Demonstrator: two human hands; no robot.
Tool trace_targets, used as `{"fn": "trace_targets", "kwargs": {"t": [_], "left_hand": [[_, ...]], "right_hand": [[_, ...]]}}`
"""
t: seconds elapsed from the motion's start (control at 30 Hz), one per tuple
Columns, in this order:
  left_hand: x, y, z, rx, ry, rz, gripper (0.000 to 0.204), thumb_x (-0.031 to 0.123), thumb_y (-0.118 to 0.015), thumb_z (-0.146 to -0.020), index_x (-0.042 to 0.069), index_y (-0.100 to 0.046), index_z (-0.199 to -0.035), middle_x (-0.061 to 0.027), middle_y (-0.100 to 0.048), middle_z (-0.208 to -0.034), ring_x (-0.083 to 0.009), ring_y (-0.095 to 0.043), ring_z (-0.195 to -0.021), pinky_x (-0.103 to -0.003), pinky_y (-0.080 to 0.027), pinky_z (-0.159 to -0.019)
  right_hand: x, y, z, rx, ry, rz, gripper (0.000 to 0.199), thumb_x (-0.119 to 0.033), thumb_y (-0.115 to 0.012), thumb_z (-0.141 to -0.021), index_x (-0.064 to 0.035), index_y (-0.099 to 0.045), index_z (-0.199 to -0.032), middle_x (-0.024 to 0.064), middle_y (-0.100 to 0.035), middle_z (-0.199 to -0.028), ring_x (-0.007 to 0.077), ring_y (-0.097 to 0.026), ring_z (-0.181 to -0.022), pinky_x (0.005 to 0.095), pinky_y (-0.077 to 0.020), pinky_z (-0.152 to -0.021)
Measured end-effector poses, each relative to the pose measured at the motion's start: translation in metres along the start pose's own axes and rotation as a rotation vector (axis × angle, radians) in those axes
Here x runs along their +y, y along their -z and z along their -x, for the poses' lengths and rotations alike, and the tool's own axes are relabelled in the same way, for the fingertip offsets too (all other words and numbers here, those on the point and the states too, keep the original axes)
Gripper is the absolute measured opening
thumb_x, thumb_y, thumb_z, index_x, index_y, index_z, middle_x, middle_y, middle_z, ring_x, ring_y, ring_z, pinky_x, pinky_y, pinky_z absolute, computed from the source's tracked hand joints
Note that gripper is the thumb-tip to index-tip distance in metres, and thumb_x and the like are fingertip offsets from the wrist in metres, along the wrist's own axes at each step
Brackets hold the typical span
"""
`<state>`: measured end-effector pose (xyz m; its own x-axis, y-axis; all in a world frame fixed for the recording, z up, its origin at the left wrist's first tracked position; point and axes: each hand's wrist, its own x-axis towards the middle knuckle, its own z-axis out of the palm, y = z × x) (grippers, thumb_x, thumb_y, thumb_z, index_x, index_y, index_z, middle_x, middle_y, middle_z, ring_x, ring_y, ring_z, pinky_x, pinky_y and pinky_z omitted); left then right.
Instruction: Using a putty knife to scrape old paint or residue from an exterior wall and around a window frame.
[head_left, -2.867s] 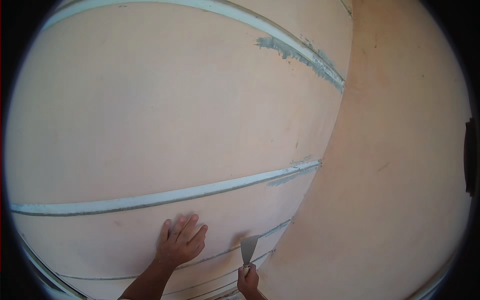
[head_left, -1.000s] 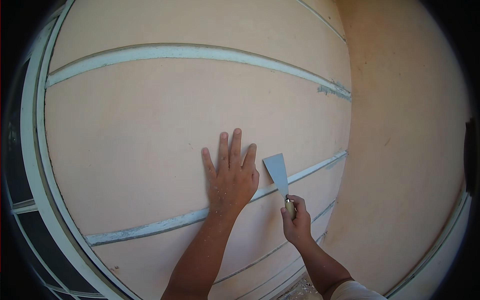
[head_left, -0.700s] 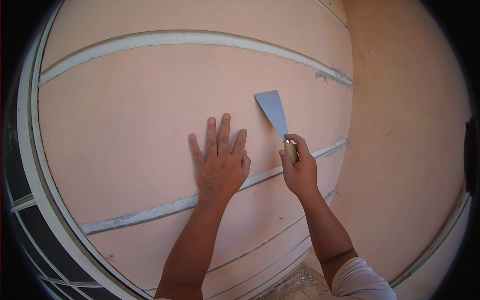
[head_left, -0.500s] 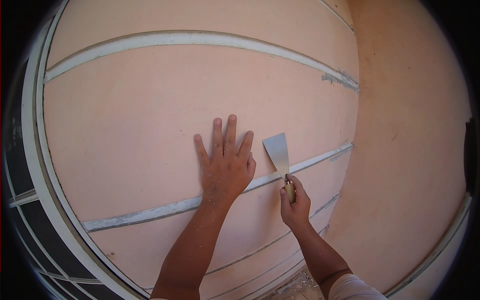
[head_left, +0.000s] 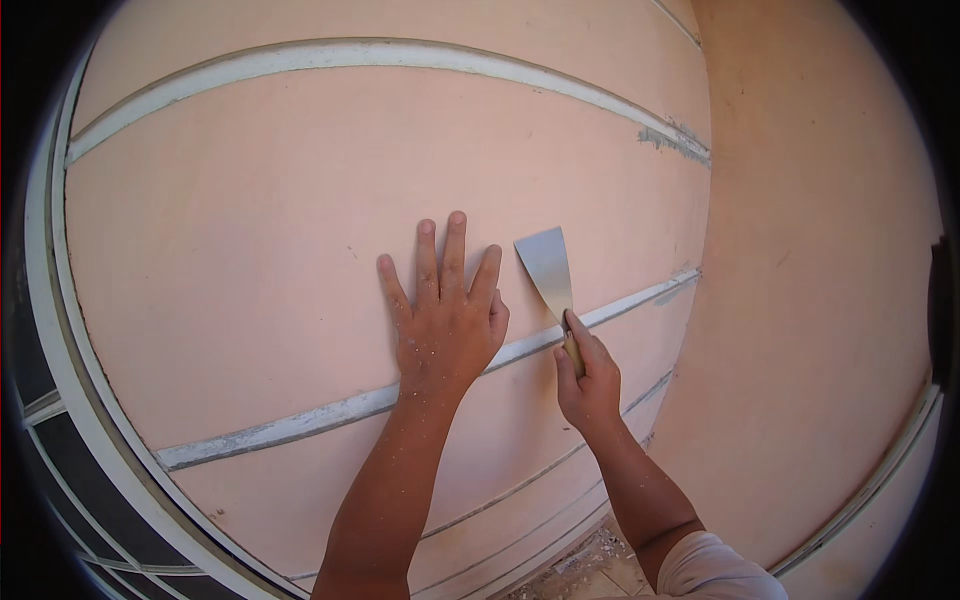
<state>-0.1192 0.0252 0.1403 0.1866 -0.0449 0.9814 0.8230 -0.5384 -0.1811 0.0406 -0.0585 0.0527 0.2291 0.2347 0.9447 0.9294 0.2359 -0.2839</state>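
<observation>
My left hand (head_left: 447, 325) lies against the peach-coloured wall (head_left: 270, 250) with its fingers spread, just above and over a pale horizontal groove strip (head_left: 300, 422). Small white specks dot its back and the forearm. To its right, my right hand (head_left: 590, 385) is wrapped round the wooden handle of a putty knife (head_left: 546, 268). The wide metal blade points up and slightly left, close to the wall above the strip. Whether the blade's edge touches the wall I cannot tell.
Another pale strip (head_left: 350, 54) crosses the wall higher up, with grey patches (head_left: 675, 140) at its right end. A side wall (head_left: 800, 250) meets it at the right corner. On the left stands a white-framed window (head_left: 90, 400). Debris litters the floor (head_left: 600, 565) below.
My right hand has moved up a little with the putty knife, its grip nearer the blade. The view has shifted slightly, while my left hand stays spread on the wall.
</observation>
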Motion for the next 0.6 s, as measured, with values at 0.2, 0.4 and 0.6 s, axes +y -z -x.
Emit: {"fn": "trace_targets", "kwargs": {"t": [0.2,0.4,0.6], "left_hand": [[0.003,0.001,-0.002,-0.033,-0.04,0.002,0.038,0.029,-0.064,-0.078,0.027,-0.063,-0.116,-0.0083,-0.041,-0.15,-0.0312,-0.032,-0.142,-0.064,-0.015,-0.113],[-0.006,-0.002,0.003,-0.002,-0.058,0.005,0.039,0.028,-0.064,-0.079,0.026,-0.063,-0.118,-0.0095,-0.038,-0.151,-0.0353,-0.027,-0.144,-0.065,-0.013,-0.113],[0.014,0.001,0.043,0.206,-0.161,0.598,0.035,0.022,-0.063,-0.081,0.013,-0.06,-0.114,-0.0252,-0.04,-0.144,-0.0457,-0.027,-0.141,-0.068,-0.017,-0.111]], "right_hand": [[0.05,0.04,0.228,-0.139,-0.347,-0.051,0.044,-0.006,-0.061,-0.088,-0.0059,-0.056,-0.131,0.0155,-0.064,-0.096,0.0317,-0.064,-0.082,0.0377,-0.0523,-0.071],[0.019,0.089,0.266,-0.272,-0.564,0.087,0.041,-0.009,-0.062,-0.088,-0.0068,-0.057,-0.128,0.0167,-0.064,-0.095,0.0344,-0.064,-0.082,0.0396,-0.0518,-0.071],[0.009,0.107,0.275,-0.297,-0.681,0.026,0.04,-0.012,-0.062,-0.09,-0.0101,-0.057,-0.13,0.0153,-0.064,-0.094,0.0324,-0.064,-0.08,0.0392,-0.0512,-0.069]]}}
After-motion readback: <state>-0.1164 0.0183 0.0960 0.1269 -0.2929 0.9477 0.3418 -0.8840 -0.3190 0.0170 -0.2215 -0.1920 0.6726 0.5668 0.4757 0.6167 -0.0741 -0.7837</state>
